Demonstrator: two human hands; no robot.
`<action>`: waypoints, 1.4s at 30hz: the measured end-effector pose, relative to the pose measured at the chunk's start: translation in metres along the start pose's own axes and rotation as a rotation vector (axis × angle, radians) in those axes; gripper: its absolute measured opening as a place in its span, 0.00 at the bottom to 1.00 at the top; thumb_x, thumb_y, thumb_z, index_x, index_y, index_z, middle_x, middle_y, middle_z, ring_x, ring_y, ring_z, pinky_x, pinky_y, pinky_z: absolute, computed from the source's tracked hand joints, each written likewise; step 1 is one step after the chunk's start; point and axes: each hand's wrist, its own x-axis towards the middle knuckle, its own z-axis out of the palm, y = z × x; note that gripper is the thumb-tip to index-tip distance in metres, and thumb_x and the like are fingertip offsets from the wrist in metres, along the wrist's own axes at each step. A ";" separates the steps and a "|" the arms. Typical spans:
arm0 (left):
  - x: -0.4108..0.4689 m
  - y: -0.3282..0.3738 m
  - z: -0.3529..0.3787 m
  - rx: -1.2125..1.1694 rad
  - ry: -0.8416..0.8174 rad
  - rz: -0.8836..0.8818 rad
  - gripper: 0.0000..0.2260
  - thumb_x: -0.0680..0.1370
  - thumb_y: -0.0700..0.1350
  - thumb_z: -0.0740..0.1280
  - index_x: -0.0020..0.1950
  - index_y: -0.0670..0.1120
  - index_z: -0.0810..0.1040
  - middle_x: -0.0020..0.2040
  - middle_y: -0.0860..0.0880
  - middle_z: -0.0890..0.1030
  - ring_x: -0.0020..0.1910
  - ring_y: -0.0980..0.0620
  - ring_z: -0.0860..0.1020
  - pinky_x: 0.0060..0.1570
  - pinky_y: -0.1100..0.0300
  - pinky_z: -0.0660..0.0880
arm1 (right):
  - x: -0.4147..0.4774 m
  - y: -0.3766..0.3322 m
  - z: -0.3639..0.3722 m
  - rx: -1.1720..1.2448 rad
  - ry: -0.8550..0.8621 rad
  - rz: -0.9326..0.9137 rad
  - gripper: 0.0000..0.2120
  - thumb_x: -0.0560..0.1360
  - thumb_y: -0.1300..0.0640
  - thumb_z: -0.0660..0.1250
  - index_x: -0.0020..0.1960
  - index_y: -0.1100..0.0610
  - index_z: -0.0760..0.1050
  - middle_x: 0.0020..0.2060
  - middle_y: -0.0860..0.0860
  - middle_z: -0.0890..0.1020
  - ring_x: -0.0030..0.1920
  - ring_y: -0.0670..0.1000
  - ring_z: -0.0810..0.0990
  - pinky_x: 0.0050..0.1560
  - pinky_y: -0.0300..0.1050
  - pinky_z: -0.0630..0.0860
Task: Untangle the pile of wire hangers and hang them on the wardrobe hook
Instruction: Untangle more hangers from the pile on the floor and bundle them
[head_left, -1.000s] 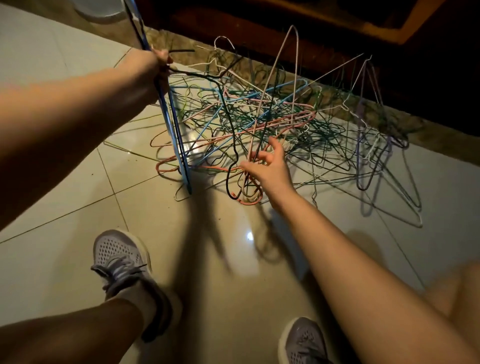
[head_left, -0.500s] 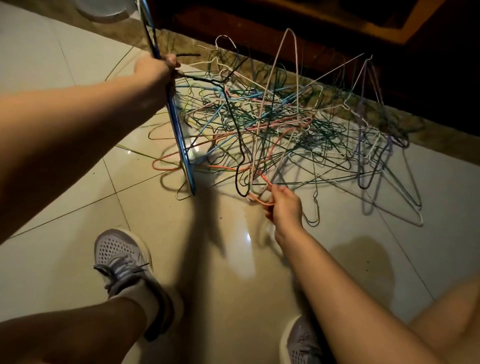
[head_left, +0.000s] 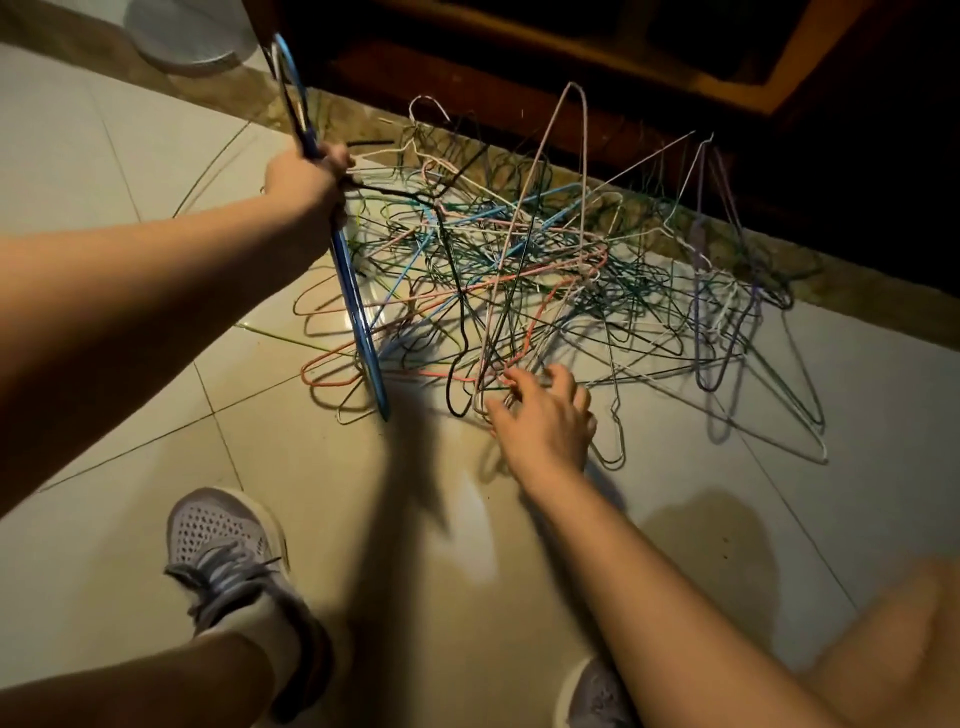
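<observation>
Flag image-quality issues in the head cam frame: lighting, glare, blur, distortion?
Head view: dim warm light, hard arm shadows across the floor tiles; a glare spot on the tile beside the blue hangers that the left hand grips; wardrobe nearly black; right hand slightly and knee heavily motion-blurred; tile seams bow from the wide lens.

We're scanning for lettering and there is none we can read: no text, brand, number or sign shows on the wire hangers, and none on the mesh shoe or the floor tiles.
</observation>
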 end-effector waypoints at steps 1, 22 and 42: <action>-0.002 0.000 0.001 -0.010 0.002 -0.021 0.09 0.80 0.42 0.59 0.40 0.49 0.70 0.36 0.50 0.73 0.28 0.58 0.67 0.23 0.68 0.64 | 0.003 -0.005 -0.001 -0.004 0.012 -0.022 0.20 0.75 0.43 0.62 0.65 0.43 0.70 0.68 0.49 0.65 0.68 0.54 0.62 0.65 0.51 0.61; -0.007 -0.002 -0.002 -0.067 -0.083 -0.056 0.04 0.80 0.43 0.60 0.46 0.48 0.72 0.38 0.50 0.74 0.28 0.59 0.65 0.24 0.68 0.64 | 0.049 -0.041 0.010 -0.027 0.063 -0.050 0.21 0.75 0.64 0.57 0.67 0.56 0.61 0.64 0.55 0.66 0.57 0.57 0.76 0.51 0.47 0.73; -0.021 -0.002 -0.008 -0.074 -0.131 -0.067 0.03 0.80 0.41 0.60 0.47 0.46 0.72 0.39 0.48 0.74 0.28 0.56 0.62 0.20 0.70 0.63 | 0.061 -0.042 0.002 0.516 0.107 0.123 0.14 0.72 0.69 0.60 0.53 0.56 0.76 0.57 0.53 0.74 0.55 0.53 0.74 0.50 0.37 0.67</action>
